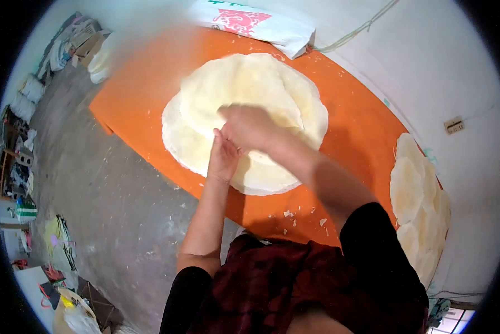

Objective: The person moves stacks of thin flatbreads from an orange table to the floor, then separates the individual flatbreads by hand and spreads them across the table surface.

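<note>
Large, thin, round pale-yellow sheets [244, 83], like flat dough rounds, lie overlapping in a pile on the orange tabletop. My right hand [247, 127] is over the middle of the pile, curled closed and blurred by motion. Just below it, my left hand [224, 158] is at the pile's near side, palm partly turned up, with its fingers bent and thumb raised. The two hands meet or overlap near the fingertips. Whatever they pinch between them, perhaps a sheet's edge, is hidden.
The orange table [361, 139] has pale scraps [289, 214] near its front edge. More pale sheets [408, 186] overlap at the right end by the white wall. A printed white sack [255, 25] lies along the back. Grey floor [111, 195] stretches left, with clutter [21, 161] beyond.
</note>
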`<state>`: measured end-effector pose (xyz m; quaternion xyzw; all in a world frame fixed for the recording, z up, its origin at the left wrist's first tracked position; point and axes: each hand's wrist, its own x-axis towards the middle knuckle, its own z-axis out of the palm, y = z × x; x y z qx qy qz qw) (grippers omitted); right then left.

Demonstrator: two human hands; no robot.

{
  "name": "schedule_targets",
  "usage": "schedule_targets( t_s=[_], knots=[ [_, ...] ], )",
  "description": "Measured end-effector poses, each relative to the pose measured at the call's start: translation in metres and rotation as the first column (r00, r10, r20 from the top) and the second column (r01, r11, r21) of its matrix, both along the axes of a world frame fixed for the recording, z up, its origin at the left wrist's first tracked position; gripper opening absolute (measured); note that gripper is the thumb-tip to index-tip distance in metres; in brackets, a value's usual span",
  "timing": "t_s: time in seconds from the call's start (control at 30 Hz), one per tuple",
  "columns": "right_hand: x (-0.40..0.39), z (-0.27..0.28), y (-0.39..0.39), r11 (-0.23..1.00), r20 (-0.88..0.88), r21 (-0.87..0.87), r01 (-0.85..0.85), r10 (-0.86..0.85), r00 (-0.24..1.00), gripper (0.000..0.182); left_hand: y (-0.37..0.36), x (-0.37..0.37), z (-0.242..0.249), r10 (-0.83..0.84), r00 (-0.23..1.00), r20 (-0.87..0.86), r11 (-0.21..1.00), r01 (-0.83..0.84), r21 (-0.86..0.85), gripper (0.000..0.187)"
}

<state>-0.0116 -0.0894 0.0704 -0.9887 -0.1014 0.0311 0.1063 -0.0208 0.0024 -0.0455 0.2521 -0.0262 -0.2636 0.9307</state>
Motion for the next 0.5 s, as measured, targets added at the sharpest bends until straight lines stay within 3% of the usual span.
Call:
schedule_targets(
  t_s=[0.03, 0.1, 0.13, 0.23, 0.27, 0.37, 0.5],
  knots=[
    [-0.006, -0.013, 0.014, 0.998, 0.040, 0.054, -0.041, 0.039, 0.998, 0.035, 0.006, 0.004, -0.007, 0.018, 0.999, -0.039, 1.000, -0.018, -0.011, 0.060],
    [-0.024, -0.015, 0.014, 0.980, -0.051, 0.173, -0.102, 0.113, 0.992, 0.035, 0.017, 0.010, -0.032, 0.044, 0.991, -0.130, 0.998, -0.048, -0.031, 0.059],
    [-0.030, -0.018, 0.008, 0.981, -0.063, 0.171, -0.091, 0.103, 0.993, 0.035, 0.021, 0.011, -0.035, -0.017, 0.936, -0.351, 0.999, 0.004, -0.038, 0.057],
    [-0.051, -0.029, -0.033, 0.990, -0.073, 0.138, -0.011, 0.021, 0.997, 0.033, 0.019, 0.016, -0.033, 0.097, 0.883, -0.460, 0.988, -0.030, 0.150, 0.059],
    [-0.061, -0.031, -0.051, 0.993, -0.066, 0.112, 0.036, -0.028, 0.997, 0.033, 0.014, 0.023, -0.042, 0.120, 0.889, -0.441, 0.975, -0.022, 0.221, 0.046],
    [-0.099, -0.041, -0.106, 0.973, 0.023, 0.191, 0.129, -0.136, 0.990, 0.032, 0.007, 0.036, -0.041, 0.217, 0.956, -0.199, 0.844, -0.081, 0.530, 0.035],
    [-0.144, -0.043, -0.149, 0.871, -0.227, 0.271, 0.411, -0.357, 0.906, 0.032, 0.029, 0.073, -0.002, 0.204, 0.975, 0.092, 0.842, -0.222, 0.491, 0.027]
  ],
)
